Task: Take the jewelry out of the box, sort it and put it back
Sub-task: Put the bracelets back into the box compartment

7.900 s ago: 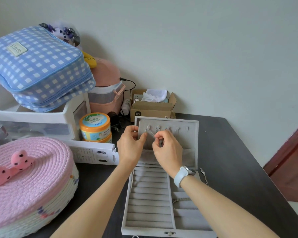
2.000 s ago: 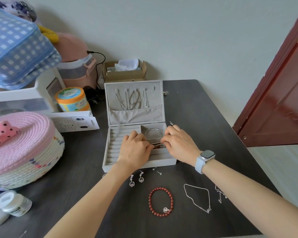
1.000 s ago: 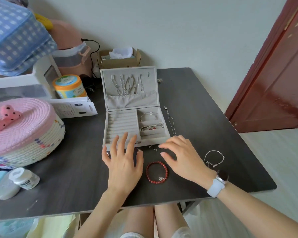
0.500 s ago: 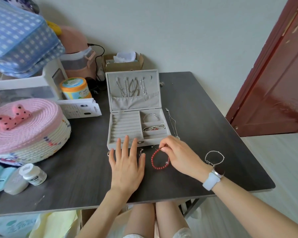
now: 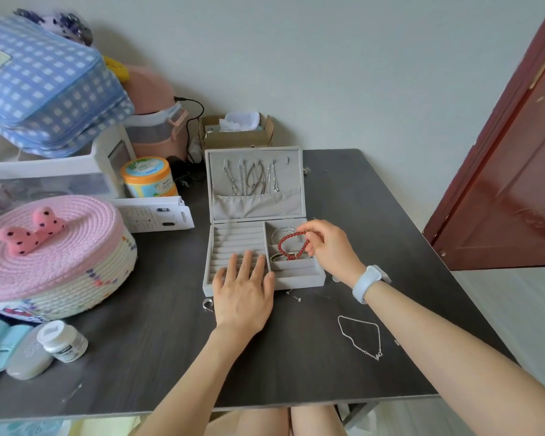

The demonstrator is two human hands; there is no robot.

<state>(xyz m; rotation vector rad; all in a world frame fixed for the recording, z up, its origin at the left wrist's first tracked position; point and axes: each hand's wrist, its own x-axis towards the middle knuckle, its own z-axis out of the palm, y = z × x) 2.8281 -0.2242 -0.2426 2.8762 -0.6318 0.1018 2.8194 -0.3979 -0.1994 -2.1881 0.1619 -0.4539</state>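
My right hand (image 5: 329,247) pinches the red bead bracelet (image 5: 291,246) at its top — light, limp, dangling below my fingertips — left hand (image 5: 243,292) flat.

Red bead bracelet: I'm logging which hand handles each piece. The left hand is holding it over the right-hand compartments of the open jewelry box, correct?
Not quite: the right hand pinches the red bead bracelet, as the head view shows. It does hang over the right-hand compartments of the open jewelry box. The left hand lies flat at the box's front edge, over the ring slots.
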